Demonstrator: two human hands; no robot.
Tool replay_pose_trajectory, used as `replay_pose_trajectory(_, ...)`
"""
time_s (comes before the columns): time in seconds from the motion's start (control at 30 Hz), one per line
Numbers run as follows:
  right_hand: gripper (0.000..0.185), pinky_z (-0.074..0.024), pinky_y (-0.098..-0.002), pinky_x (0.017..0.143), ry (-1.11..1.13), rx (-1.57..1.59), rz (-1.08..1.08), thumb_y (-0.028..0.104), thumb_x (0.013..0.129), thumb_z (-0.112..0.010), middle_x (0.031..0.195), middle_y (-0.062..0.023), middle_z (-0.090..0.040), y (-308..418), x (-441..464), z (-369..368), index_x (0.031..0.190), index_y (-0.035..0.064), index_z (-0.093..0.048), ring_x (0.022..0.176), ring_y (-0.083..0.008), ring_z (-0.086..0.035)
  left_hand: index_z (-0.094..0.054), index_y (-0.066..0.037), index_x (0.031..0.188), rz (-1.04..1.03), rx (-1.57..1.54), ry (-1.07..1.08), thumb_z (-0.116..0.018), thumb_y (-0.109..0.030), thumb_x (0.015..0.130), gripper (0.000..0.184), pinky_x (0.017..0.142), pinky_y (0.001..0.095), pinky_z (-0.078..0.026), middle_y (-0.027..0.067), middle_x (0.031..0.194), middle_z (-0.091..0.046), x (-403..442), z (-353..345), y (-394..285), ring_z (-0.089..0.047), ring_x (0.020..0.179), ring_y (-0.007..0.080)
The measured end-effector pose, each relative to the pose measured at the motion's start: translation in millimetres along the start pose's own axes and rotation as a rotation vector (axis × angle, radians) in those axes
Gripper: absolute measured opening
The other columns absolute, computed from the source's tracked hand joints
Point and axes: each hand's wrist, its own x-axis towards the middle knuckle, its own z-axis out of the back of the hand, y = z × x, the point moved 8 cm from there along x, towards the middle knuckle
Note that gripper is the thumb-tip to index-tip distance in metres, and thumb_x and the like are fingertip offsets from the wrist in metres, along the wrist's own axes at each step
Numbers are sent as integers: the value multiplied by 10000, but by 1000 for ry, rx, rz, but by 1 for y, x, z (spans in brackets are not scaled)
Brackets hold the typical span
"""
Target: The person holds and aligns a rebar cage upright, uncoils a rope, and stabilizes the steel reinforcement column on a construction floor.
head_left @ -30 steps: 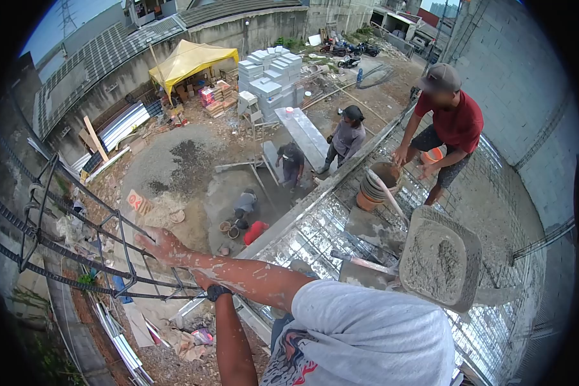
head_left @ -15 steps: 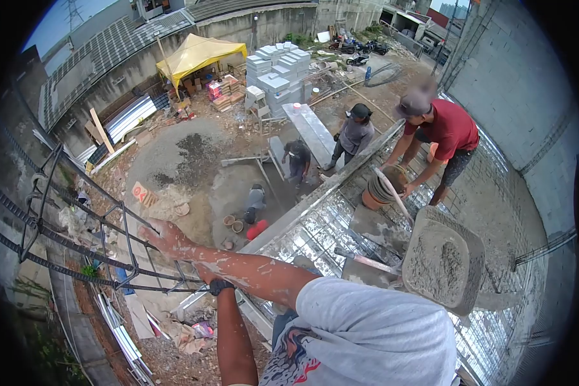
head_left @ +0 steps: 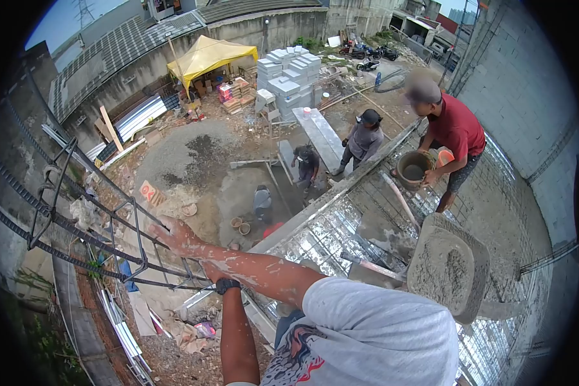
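Note:
My right hand (head_left: 175,237) is closed round a bar of the rebar cage (head_left: 138,248), its forearm splashed with grey cement. Beneath that forearm lies my left hand (head_left: 212,271), close to the cage's end; a dark band circles its wrist and its fingers are hidden. To the right, on the rebar mesh, a wheelbarrow (head_left: 447,264) holds grey wet mix. A co-worker in a red shirt (head_left: 457,128) bends over beyond it, hands on a bucket (head_left: 413,170) whose open mouth faces me.
An orange bucket (head_left: 445,156) is beside the co-worker. A concrete edge (head_left: 341,186) borders the mesh deck. Several people work below, near a grey slab (head_left: 318,138), stacked blocks (head_left: 289,80) and a yellow canopy (head_left: 206,56). A block wall (head_left: 527,83) rises on the right.
The co-worker has bent down, taken hold of the bucket and raised it from the deck towards their body. The view has shifted slightly; my hands stay at the rebar cage.

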Motion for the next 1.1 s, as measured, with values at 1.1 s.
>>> replay_pose_trajectory(1.1, 300, -510, -435, 642, 241, -1242, -852, 317, 864, -488, 816, -120, -651, -410, -577, 481, 1068, 130, -603, 698, -286, -644, -497, -27, 1269, -28, 1181, 1023, -619, -613, 723, 811, 1038, 435, -347, 248, 1298, -483, -110, -121, -68, -446, 1225, 377)
